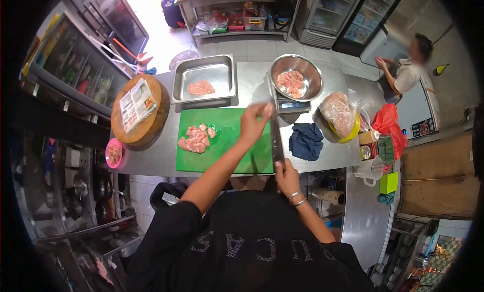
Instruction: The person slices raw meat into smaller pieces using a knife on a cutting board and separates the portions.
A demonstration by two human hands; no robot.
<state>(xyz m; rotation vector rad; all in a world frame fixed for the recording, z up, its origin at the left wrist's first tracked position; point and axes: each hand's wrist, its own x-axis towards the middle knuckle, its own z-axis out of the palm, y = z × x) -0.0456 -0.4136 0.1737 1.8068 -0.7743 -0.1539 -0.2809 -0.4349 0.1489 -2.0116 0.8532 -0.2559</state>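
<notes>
My right hand (286, 176) is closed around the handle of a long knife (276, 138), whose dark blade points away from me along the right edge of a green cutting board (232, 156). My left hand (256, 121) is above the board beside the blade's far part; its fingers are blurred, and I cannot tell whether they touch the blade. Raw meat pieces (195, 139) lie on the board's left half. Behind it, a steel tray (232, 83) holds one piece of meat (200, 87). A steel bowl (315, 85) with cut meat (291, 83) sits on a digital scale (294, 106).
A dark blue cloth (306, 142) lies right of the knife. Further right are a bag of meat (338, 113), a red bag (388, 128) and a measuring jug (369, 170). Leftward stand a round wooden block (160, 113) and a pink bowl (109, 161). A person (406, 73) stands at the far right.
</notes>
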